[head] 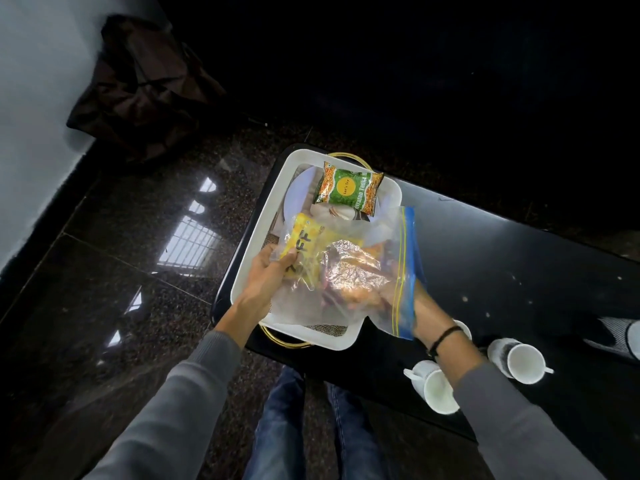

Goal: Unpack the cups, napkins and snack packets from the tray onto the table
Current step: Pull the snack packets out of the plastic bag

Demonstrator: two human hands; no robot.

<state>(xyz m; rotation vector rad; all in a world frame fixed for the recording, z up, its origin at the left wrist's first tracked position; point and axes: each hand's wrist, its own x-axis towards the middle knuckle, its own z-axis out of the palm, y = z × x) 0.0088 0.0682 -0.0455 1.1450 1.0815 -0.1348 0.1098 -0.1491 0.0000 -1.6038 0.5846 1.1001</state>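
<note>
Head view: nearest, just beside the right wrist, three white ceramic cups (pixel 440 389) stand on the glossy black desk (pixel 502 258). The right hand (pixel 398 296) sits at the blue-zipped mouth of a clear plastic zip bag (pixel 346 271) — its fingers blur behind the film, so I cannot tell their state. The left hand (pixel 266 282) pinches the bag's other side over a yellow snack packet (pixel 304 244) inside, above the white tray (pixel 247 268). Beyond the fingers, a green snack packet (pixel 348 188) lies in the tray. Cups look done — packets and napkins seemingly remain.
</note>
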